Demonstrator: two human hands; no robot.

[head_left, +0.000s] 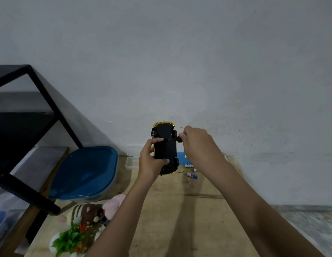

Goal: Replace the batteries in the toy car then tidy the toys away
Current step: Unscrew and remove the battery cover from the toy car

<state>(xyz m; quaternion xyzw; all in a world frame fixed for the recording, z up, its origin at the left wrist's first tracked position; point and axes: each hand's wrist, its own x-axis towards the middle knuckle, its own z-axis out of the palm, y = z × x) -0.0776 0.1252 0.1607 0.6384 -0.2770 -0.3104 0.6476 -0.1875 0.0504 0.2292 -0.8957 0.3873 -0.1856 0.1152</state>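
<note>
A gold toy car (165, 145) is held up in the air with its black underside facing me. My left hand (152, 160) grips its left side and lower end, index finger laid across the underside. My right hand (198, 145) is closed around a small black screwdriver (175, 139), whose tip points left onto the car's underside. On the cardboard below lie a blue and white battery (192, 175) and more small white batteries (189, 165), partly hidden by my right wrist.
A container with a blue lid (85, 173) stands at the left by a black metal shelf frame (41, 101). Plush toys (94, 212) and a plastic plant (70, 240) lie at the near left. A clear plastic tray (131, 163) sits behind my left hand.
</note>
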